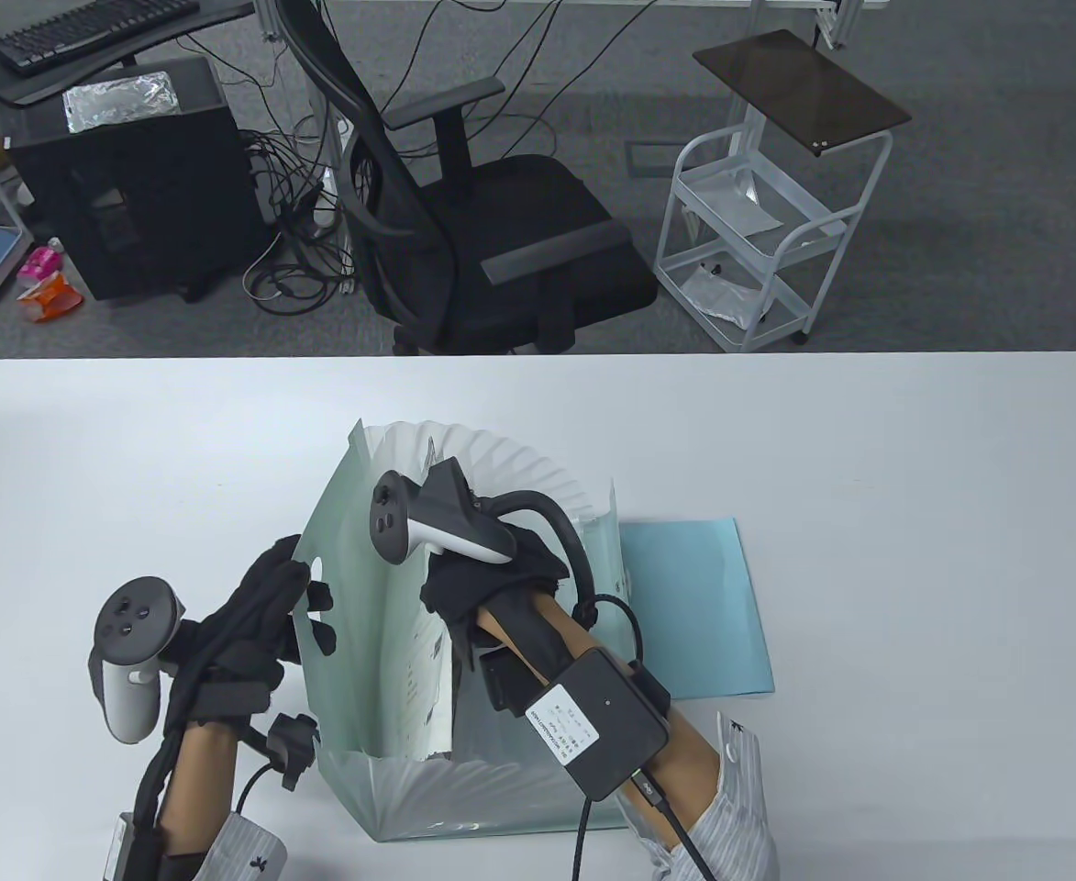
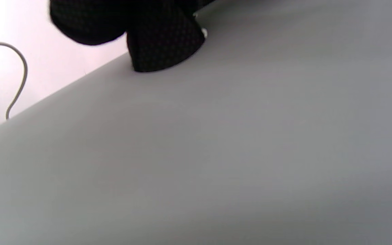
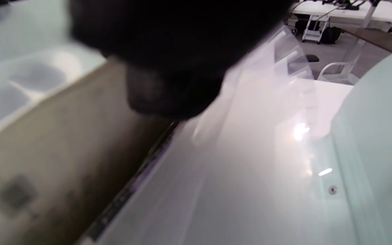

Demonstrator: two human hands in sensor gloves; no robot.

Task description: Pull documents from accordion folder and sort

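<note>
The pale green accordion folder (image 1: 382, 642) sits fanned open mid-table, white pleats spread at the far end. The left hand (image 1: 244, 633) presses flat against its left flap, fingers spread. The right hand (image 1: 492, 578) is down inside a pocket next to a printed sheet (image 1: 427, 679); can't tell if it's gripping anything. A blue sheet (image 1: 703, 615) lies just right. Lots of bare table (image 1: 914, 505) on both sides.

Translucent glossy plastic accordion folder (image 1: 382, 587), matt blue paper sheet (image 1: 693, 606), smooth matt white table (image 1: 914, 514), black knit-cloth gloves
</note>
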